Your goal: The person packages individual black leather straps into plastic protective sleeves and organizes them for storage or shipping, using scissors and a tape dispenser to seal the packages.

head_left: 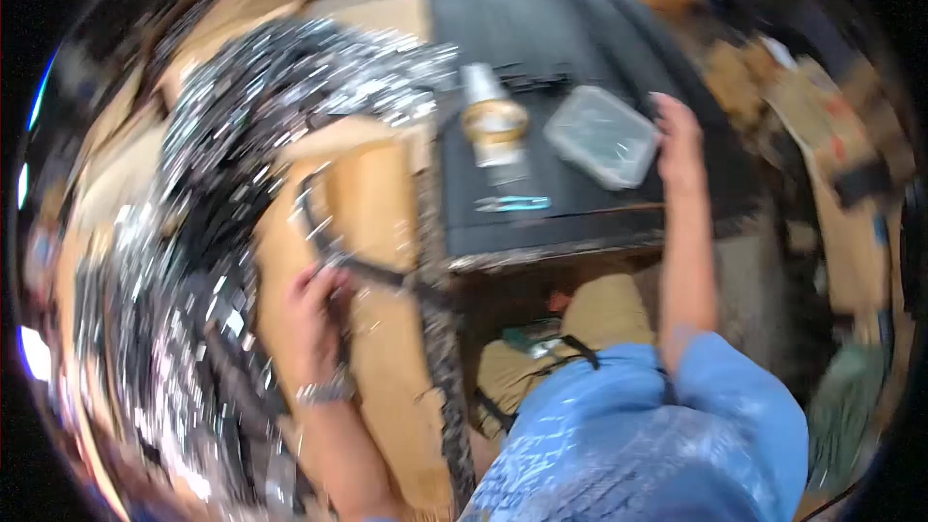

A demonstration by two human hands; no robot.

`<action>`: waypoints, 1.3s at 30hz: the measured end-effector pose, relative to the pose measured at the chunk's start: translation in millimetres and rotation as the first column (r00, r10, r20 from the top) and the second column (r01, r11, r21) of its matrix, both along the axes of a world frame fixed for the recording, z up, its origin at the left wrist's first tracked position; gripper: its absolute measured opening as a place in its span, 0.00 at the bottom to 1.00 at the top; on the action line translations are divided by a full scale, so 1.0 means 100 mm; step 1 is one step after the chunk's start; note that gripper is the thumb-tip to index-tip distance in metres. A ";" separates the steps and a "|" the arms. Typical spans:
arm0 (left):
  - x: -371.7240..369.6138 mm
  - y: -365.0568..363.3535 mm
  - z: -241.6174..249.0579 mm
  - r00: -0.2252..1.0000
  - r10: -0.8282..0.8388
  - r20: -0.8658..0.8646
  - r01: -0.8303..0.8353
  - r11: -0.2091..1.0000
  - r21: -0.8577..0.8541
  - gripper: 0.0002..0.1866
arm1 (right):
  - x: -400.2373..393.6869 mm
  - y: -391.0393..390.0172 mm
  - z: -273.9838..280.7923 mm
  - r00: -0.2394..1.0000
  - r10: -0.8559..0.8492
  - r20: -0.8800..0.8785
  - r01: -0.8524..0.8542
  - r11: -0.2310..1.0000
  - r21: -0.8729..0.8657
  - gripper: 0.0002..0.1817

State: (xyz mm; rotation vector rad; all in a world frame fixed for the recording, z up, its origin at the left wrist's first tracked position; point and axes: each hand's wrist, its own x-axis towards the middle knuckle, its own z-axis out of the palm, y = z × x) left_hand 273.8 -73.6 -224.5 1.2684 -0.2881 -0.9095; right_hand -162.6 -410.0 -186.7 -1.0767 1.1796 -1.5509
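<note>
My left hand is closed on a dark strap over the brown cardboard, and the strap's far part curves upward in a loop. A watch with a metal band circles that wrist. At the right side of a clear plastic container, my right hand has its fingers stretched out, close to the rim; blur hides whether they touch it. Contents of the container look pale and cannot be made out. A roll of tape and a small tool with light blue handles lie left of it.
A large heap of shiny dark strips spreads over the left side, next to brown cardboard. The black-covered table has a worn front edge. Cardboard boxes stand at the right, and green cloth lies low there.
</note>
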 end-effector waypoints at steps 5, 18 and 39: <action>0.07 0.02 -0.11 0.997 -0.023 0.072 0.030 0.994 -0.103 0.10 | 1.11 1.33 0.28 0.688 0.721 0.078 -0.722 0.691 -0.019 0.28; 0.04 -0.01 -0.06 1.000 0.023 0.010 -0.021 0.989 -0.144 0.09 | 3.03 2.06 -0.10 0.339 0.919 -0.203 -0.934 0.355 0.047 0.09; 0.02 0.00 -0.05 0.994 0.000 0.107 0.011 0.995 -0.101 0.09 | 3.42 1.88 0.40 -0.015 0.165 -0.986 -0.999 0.040 0.022 0.15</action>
